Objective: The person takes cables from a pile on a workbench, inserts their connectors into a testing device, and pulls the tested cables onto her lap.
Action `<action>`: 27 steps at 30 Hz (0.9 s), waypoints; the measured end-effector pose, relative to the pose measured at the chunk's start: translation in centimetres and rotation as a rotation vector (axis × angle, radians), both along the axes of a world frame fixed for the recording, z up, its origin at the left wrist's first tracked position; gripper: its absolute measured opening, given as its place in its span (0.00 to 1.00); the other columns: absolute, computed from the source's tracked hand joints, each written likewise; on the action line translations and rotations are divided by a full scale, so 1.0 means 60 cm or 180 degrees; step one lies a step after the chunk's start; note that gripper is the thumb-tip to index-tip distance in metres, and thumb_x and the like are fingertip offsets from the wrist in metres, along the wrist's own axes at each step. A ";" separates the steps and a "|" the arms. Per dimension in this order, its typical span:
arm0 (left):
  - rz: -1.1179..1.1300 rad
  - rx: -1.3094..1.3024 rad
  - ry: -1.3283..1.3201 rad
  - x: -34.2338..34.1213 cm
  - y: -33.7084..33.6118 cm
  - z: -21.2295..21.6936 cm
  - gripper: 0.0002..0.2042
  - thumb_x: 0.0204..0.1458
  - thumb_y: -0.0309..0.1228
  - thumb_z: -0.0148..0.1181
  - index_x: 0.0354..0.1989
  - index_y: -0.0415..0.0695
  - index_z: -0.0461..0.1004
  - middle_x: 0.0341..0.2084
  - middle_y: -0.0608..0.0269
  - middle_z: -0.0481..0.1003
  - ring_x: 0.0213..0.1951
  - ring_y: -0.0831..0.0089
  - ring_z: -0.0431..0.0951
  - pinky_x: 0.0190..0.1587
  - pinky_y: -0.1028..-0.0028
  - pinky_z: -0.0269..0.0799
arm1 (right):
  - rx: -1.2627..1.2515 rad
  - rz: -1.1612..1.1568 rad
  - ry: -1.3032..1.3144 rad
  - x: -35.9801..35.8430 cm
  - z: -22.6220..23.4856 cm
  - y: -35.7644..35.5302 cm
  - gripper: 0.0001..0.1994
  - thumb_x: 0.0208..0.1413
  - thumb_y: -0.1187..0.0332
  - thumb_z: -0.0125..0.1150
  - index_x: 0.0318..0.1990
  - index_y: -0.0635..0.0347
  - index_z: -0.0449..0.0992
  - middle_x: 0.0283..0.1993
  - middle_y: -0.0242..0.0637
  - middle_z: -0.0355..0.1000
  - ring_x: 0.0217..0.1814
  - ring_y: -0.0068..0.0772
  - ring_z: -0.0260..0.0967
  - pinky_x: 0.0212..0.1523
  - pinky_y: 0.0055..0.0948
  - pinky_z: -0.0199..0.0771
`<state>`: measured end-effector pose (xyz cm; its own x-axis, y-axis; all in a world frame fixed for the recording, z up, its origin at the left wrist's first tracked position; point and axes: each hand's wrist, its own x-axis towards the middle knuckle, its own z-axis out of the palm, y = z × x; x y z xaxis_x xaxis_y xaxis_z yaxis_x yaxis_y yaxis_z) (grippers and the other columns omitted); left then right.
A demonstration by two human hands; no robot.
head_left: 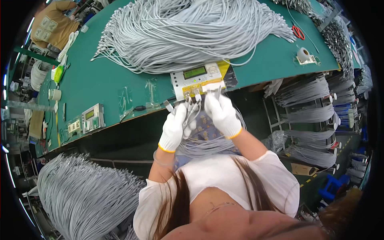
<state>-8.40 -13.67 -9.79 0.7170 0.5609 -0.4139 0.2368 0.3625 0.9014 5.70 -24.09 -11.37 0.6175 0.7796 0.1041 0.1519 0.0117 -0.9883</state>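
Gripping a bunch of grey cables (191, 114), the left hand (173, 129) sits near the middle of the head view, its white glove clamped round them, with plugs poking up towards 12 o'clock and 1 plug (169, 106) angled out at 11. Just beside it, the right hand (222, 113), gloved too, is right up at the near edge of the tester (191, 83); those fingers are bunched and blurred, so I cannot tell whether they're clamped on a plug or not. That tester lies at 12 o'clock from the hands, on the edge of the green table (112, 86), its small screen (195, 72) glowing green, yellow tape across its lower part.

Beyond it at 12, what a heap (188, 40) of cables! Between 1 and 2 o'clock, red scissors (298, 33); at 2, a white roll (303, 53). Over at 3, racks hung with cable bundles (310, 116); at 4, a blue stool (333, 186). Down at 8, a huge bundle (86, 196); at 9, tester number 2 (93, 119). Up at 10, a co-worker (54, 26) in a brown top. More cables (206, 147) cross the lap at 6.
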 end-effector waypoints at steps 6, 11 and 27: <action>0.0719 0.0422 -0.0110 -0.006 -0.016 0.004 0.27 0.65 0.53 0.40 0.44 0.40 0.75 0.15 0.68 0.70 0.12 0.84 0.62 0.14 0.82 0.55 | 0.0009 -0.0057 -0.0384 -0.004 -0.053 -0.002 0.19 0.66 0.58 0.48 0.26 0.62 0.69 0.21 0.30 0.65 0.22 0.22 0.61 0.26 0.26 0.62; 0.0395 0.0190 -0.0622 -0.022 -0.021 -0.003 0.31 0.63 0.60 0.39 0.37 0.40 0.74 0.14 0.69 0.66 0.12 0.84 0.58 0.14 0.81 0.49 | 0.0565 -0.0490 -0.1754 0.010 -0.085 0.018 0.15 0.62 0.62 0.53 0.26 0.61 0.68 0.20 0.31 0.64 0.20 0.24 0.61 0.24 0.26 0.63; 0.0493 -0.1544 -0.0657 -0.195 0.048 -0.071 0.32 0.63 0.60 0.39 0.10 0.53 0.49 0.10 0.72 0.48 0.11 0.80 0.46 0.13 0.77 0.38 | 0.1864 -0.1326 0.3033 0.373 -0.121 -0.503 0.21 0.70 0.58 0.38 0.19 0.45 0.56 0.13 0.21 0.44 0.10 0.19 0.38 0.10 0.21 0.40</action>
<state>-20.13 -10.82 -14.04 0.7350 0.4460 -0.5108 -0.0164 0.7647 0.6442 28.06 -54.27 -18.65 0.8334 0.4875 -0.2603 -0.5408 0.6221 -0.5661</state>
